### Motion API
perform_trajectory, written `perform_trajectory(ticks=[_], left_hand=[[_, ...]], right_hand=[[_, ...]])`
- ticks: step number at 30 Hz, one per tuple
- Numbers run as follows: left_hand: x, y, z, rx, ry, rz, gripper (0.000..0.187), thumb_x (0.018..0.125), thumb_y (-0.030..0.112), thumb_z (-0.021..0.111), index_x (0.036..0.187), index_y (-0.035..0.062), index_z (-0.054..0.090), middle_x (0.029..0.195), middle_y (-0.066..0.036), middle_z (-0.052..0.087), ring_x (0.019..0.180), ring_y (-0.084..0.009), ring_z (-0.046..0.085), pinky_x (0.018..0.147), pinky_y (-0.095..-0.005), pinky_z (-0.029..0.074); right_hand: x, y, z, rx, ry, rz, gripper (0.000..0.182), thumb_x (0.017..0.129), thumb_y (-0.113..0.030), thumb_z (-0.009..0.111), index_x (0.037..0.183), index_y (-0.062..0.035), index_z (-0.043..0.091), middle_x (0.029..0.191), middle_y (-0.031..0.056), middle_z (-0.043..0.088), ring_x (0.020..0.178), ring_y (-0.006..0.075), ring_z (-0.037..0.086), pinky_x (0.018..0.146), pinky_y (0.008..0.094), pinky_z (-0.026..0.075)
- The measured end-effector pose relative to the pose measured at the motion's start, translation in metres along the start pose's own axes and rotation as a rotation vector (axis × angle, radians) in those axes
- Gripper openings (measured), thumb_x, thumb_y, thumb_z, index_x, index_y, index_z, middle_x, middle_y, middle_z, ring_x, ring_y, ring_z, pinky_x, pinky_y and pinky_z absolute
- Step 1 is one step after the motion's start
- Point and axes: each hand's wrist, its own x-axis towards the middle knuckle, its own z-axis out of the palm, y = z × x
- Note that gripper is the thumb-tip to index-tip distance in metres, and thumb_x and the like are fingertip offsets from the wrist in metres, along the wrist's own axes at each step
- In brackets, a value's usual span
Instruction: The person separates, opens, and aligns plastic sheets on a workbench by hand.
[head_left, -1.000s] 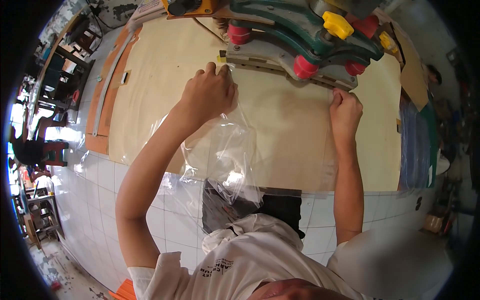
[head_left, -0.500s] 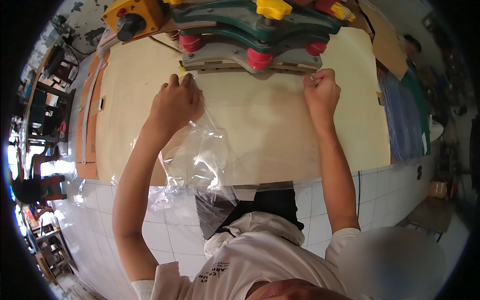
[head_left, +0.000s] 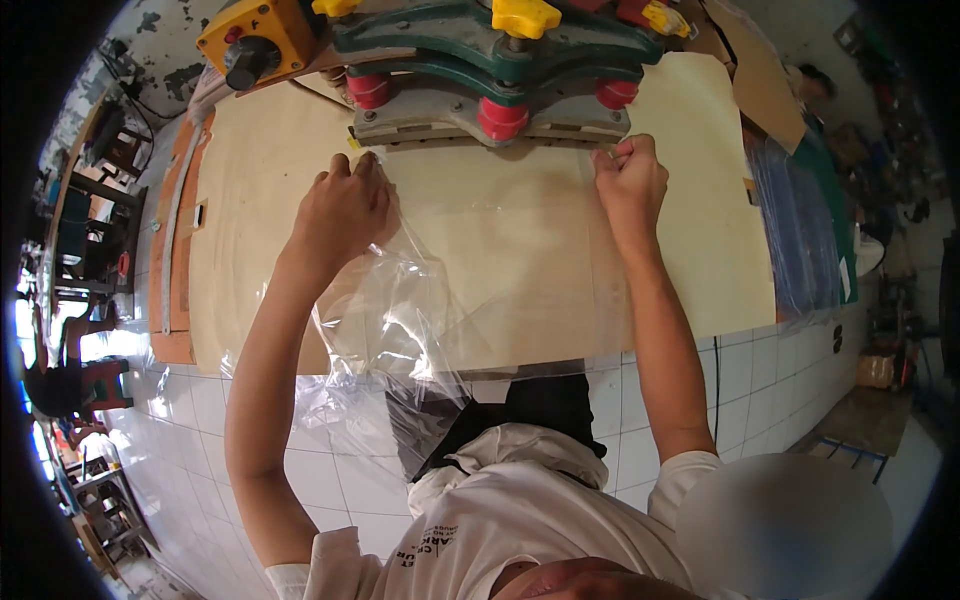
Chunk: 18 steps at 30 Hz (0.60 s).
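Observation:
A clear plastic sheet stretches between my hands, its near part crumpled on the left and hanging over the table's front edge. My left hand is closed on its left side, just below the left end of a green and grey machine head. At the right end of that head, my right hand pinches the sheet's other side between thumb and fingers. The sheet's far edge lies at the metal bar under the head; whether it passes beneath cannot be made out.
Cream paper or board covers the table. A yellow control box with a black knob is at the upper left. Stacked clear plastic lies at the right, beside brown cardboard. A metal ruler runs along the left edge.
The view has shifted slightly, so the machine and both hands appear a little further left. Both hands keep their hold on the plastic sheet, hardly moving relative to the machine.

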Motion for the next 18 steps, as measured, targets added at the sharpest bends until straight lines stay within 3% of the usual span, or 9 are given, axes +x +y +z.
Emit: perform_trajectory(ticks=[18], left_hand=[[-0.0005,0.0011,-0.0008,-0.007,-0.005,0.002,0.042,0.090,0.018,0.053,0.127,-0.0023,0.051,0.092,-0.028,0.058,0.087,-0.0432,0.061,0.081,-0.0484,0.052]], right_hand=[[0.0023,0.0047,0.0025,0.003,0.007,-0.001,0.022,0.079,-0.012,0.072,0.089,-0.0014,0.054,0.070,0.0150,0.066,0.069,0.0339,0.067,0.067,0.0417,0.052]])
